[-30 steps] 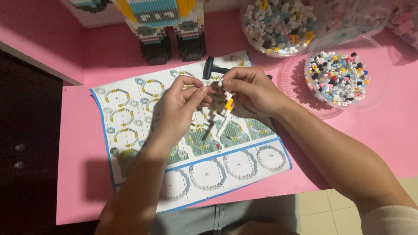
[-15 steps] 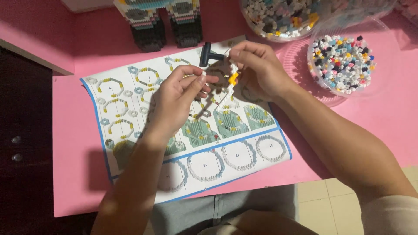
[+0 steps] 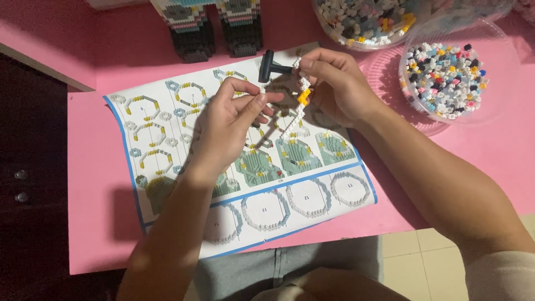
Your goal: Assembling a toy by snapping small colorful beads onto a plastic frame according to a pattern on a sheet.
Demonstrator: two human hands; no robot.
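My right hand (image 3: 334, 86) pinches the top of a thin curved strip of small white bricks with a yellow-orange piece (image 3: 301, 100), and the strip hangs down over the sheet. My left hand (image 3: 228, 125) hovers just left of it with thumb and forefinger pinched together; whether a tiny piece sits between them I cannot tell. Both hands are above a printed building-instruction sheet (image 3: 167, 139) with ring-shaped diagrams, lying on the pink table (image 3: 95, 184). A small black hammer-like tool (image 3: 272, 68) lies on the sheet's top edge, close to my right hand.
A clear round tub of mixed small bricks (image 3: 446, 78) stands at the right. A second tub of bricks (image 3: 362, 22) is at the back. A tall brick-built model (image 3: 214, 28) stands at the back middle. My lap (image 3: 290, 267) and floor tiles (image 3: 412, 262) show below the table edge.
My right hand has lifted the brick strip up and away from my left hand, which now holds apart from it. The view has shifted slightly.
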